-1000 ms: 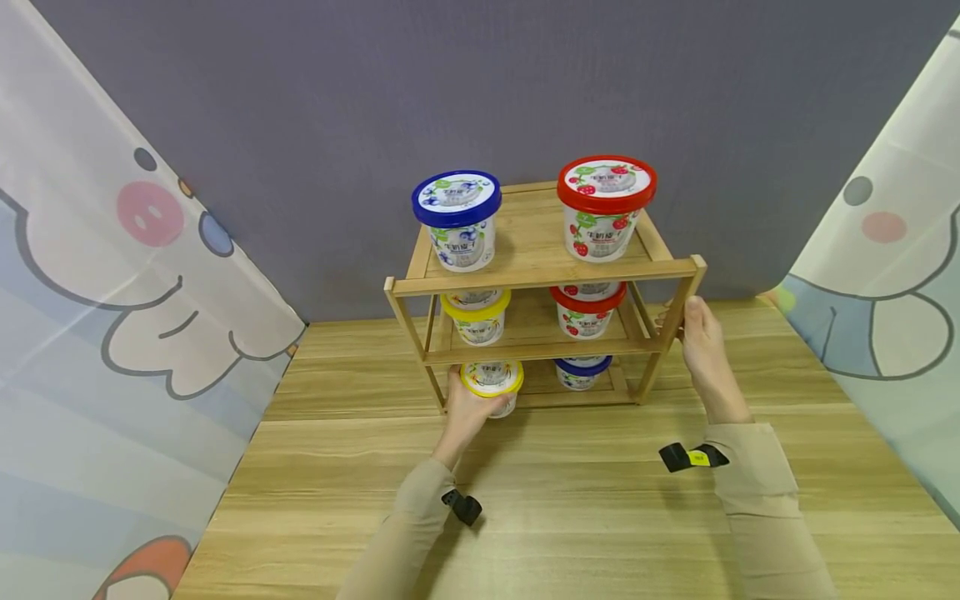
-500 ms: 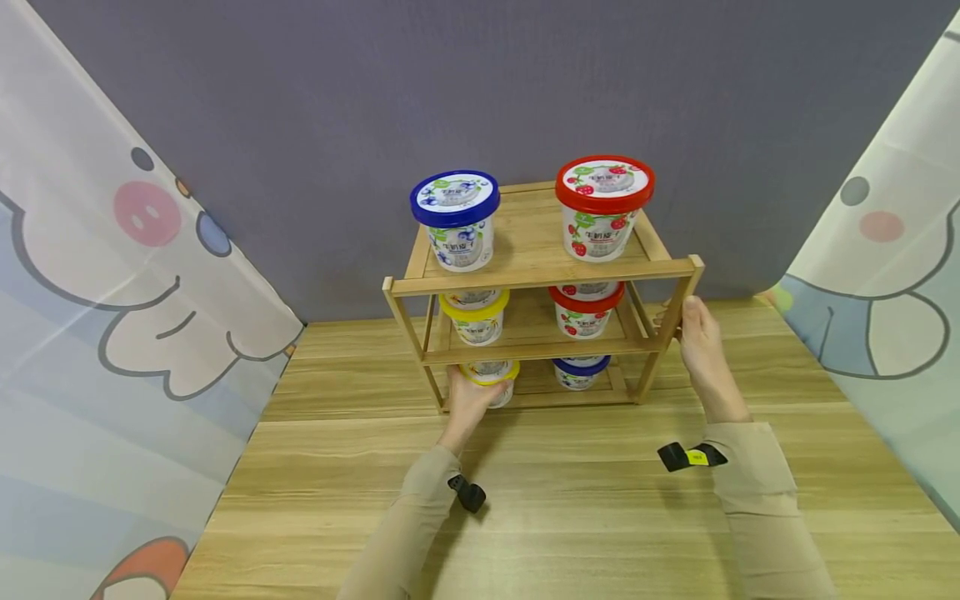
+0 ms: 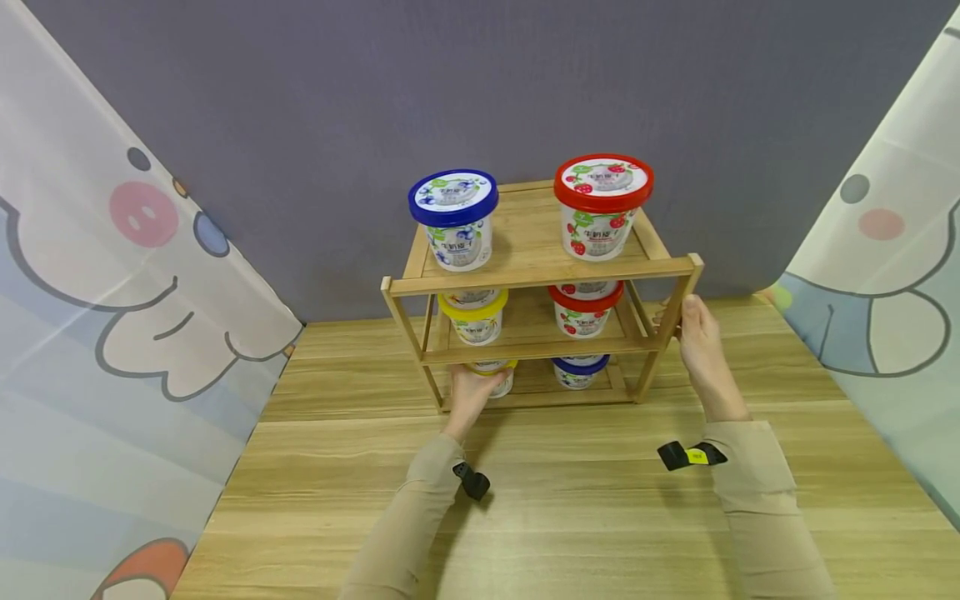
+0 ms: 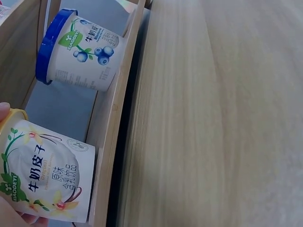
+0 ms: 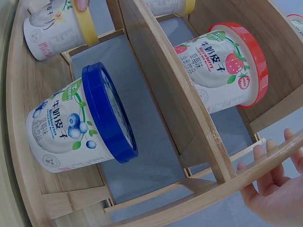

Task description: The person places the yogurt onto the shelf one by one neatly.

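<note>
My left hand (image 3: 468, 393) grips a yellow-lidded yogurt tub (image 3: 501, 386) at the left of the bottom shelf. In the left wrist view that white tub (image 4: 52, 172) stands on the shelf with fingers at its lid and side. My right hand (image 3: 701, 346) holds the right front post of the three-level wooden rack (image 3: 540, 277); in the right wrist view its fingers (image 5: 265, 179) curl behind the rail. On the same bottom shelf, to the right, stands a blue-lidded blueberry tub (image 5: 71, 125). The left fingers are partly hidden under the middle shelf.
Up top sit a blue-lidded tub (image 3: 457, 221) and a red-lidded tub (image 3: 602, 208). The middle shelf bears a yellow-lidded tub (image 3: 475, 318) and a red-lidded strawberry tub (image 3: 585, 312). A grey wall (image 3: 360, 150) stands behind, cartoon curtains (image 3: 67, 333) at both sides, wooden tabletop (image 3: 570, 492) in front.
My left hand has pushed the yellow-lidded tub back, deeper into the bottom shelf, so the middle shelf now hides more of its lid. The right hand stays on the post.
</note>
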The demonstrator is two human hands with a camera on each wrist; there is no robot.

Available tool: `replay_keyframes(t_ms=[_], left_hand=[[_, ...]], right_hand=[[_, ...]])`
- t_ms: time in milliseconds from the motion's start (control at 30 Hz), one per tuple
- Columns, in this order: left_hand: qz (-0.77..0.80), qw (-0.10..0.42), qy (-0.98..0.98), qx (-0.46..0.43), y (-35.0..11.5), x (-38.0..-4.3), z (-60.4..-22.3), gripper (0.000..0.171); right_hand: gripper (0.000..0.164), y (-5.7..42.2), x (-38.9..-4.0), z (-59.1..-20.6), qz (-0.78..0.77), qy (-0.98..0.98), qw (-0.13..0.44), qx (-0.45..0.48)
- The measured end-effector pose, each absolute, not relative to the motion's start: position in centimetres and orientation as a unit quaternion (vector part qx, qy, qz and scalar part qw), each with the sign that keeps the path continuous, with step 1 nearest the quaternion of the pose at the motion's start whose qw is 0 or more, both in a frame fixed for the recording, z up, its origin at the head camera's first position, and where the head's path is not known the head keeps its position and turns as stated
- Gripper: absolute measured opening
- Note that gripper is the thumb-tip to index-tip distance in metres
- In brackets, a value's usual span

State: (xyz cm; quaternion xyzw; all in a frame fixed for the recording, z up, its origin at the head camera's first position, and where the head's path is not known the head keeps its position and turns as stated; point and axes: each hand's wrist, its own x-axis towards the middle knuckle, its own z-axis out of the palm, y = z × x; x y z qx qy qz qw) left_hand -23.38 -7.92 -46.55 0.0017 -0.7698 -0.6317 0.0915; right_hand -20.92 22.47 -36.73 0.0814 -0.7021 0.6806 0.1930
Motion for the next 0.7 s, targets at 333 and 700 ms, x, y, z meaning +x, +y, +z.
replay_keyframes(t_ms=[333, 700], left_hand=[[-0.637, 0.136, -0.759, -0.023, -7.71, -23.74, -46.92, 0.071], [-0.654, 0.129, -0.745, -0.031, -7.58, -23.63, -47.21, 0.069]], right_hand=[[0.029, 22.46, -20.87, -36.71, 0.683, -0.700, 0.190, 0.085], [0.029, 22.43, -20.80, -36.61, 0.684, -0.700, 0.187, 0.085]])
